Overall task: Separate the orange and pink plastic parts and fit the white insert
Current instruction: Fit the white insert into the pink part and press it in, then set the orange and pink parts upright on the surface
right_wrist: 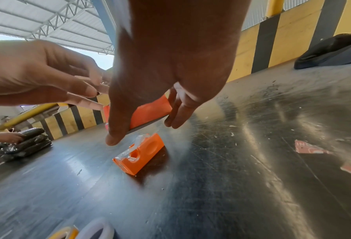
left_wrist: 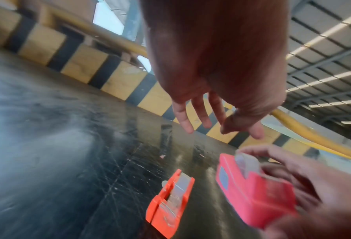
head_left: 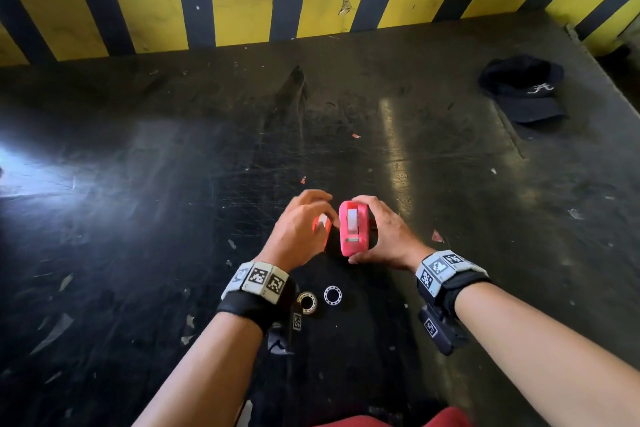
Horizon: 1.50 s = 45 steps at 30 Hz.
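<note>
Right hand grasps the pink part, thumb at its near end and fingers round the far end, and holds it clear of the worktop, near the middle of the surface and closer to the near edge. A white insert sits in the top slot of the pink part.

Left hand is released: fingers spread and nearly straight, holding nothing, above the orange part. Orange part lies on the worktop just left of the pink part, apart from it; clear tape-like strip along its top. In the head view it is mostly hidden under the left hand.

Two rings lie side by side on the worktop toward the near edge, between the wrists. Black cap at the far right corner. Yellow-and-black striped barrier runs along the far edge.
</note>
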Motion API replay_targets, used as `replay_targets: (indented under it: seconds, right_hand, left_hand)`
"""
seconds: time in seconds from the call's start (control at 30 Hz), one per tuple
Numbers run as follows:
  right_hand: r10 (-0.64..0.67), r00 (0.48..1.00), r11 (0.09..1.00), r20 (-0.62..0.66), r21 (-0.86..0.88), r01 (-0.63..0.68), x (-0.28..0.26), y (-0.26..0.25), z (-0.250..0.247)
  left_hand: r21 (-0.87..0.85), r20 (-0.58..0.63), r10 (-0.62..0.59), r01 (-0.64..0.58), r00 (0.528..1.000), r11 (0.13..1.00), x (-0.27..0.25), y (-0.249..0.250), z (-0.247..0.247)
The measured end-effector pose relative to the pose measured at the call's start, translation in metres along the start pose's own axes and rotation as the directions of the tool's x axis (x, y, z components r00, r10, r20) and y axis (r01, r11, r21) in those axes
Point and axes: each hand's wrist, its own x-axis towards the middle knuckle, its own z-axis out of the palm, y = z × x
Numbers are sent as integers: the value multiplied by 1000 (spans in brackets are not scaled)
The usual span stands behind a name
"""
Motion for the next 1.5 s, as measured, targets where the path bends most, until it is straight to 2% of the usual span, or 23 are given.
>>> replay_targets:
  seconds: [0.03,0.07,0.13,0.2,0.27,0.5,0.73,1.03,1.33,1.4,1.5]
  right_hand:
    - [18,1000,1000,12,-14,-18,0,4,1]
    - [40,999,999,22,-27,-40,0,6,1]
    - [78,996,996,42,-56,-76,0,11,5]
    - [96,994,993,57,-80,-92,1,15,8]
    - [105,993,991,61,-95,-99,4,17,11]
    - [162,987,975,26,-158,-156,22,23,25]
    - [197,980,947,-4,-259,-191,29,28,37]
    - [206,978,937,27,-295,-189,28,27,35]
    - [235,971,935,47,-283,-213,25,24,35]
    - [179,984,933,-4,-317,-171,16,20,35]
    - [-117,987,909,-111,-411,62,-4,5,38]
  left_hand:
    - [-13,-7,-46,46,999,999,3,-8,-2]
    - [8,41,-109,109,993,994,6,-16,-4]
    - [103,223,-245,227,944,969,9,-30,-3]
    - [170,339,-315,271,886,947,10,-38,1]
    - [176,368,-328,281,870,943,12,-42,8]
    - [160,374,-311,270,874,949,21,-57,34]
    - [36,280,-363,368,889,929,12,-60,58]
    - [-12,150,-360,366,921,930,7,-55,72]
    - [16,189,-358,361,914,932,7,-61,68]
    - [38,181,-371,370,911,928,0,-64,62]
    - [84,157,-420,412,894,908,-18,-72,54]
